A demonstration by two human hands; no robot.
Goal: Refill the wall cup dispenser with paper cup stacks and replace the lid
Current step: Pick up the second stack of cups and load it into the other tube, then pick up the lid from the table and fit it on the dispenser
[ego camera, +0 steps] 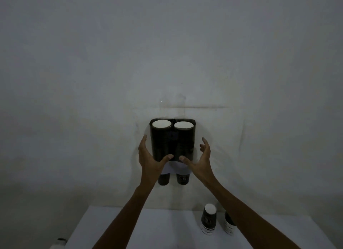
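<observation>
The dispenser (172, 139) hangs on the wall (167, 53) straight ahead, long axis vertical, w/ two tubes side by side; a white cup bottom shows at the top of each, so both look filled, and a dark cup pokes out below each tube. No lid seen on top, and I can't spot one anywhere; dim light. Left hand (150, 159) sits against the left side of the dispenser, fingers spread and curved, thumb on the lower front. Right hand (200, 159) is just beside the right side, fingers spread and loosely curled, thumb tip near the lower front; can't tell if the fingers touch the body. Neither hand pinches anything. So the dispenser lies between the two hands, left one nearer/in contact. On the bench (148, 226) below, right of centre, two spare cup stacks (208, 221) stand upside down, one partly hidden by the right forearm. Likely refill done, lid step left; that means reaching up to the open tops, above both hands.
</observation>
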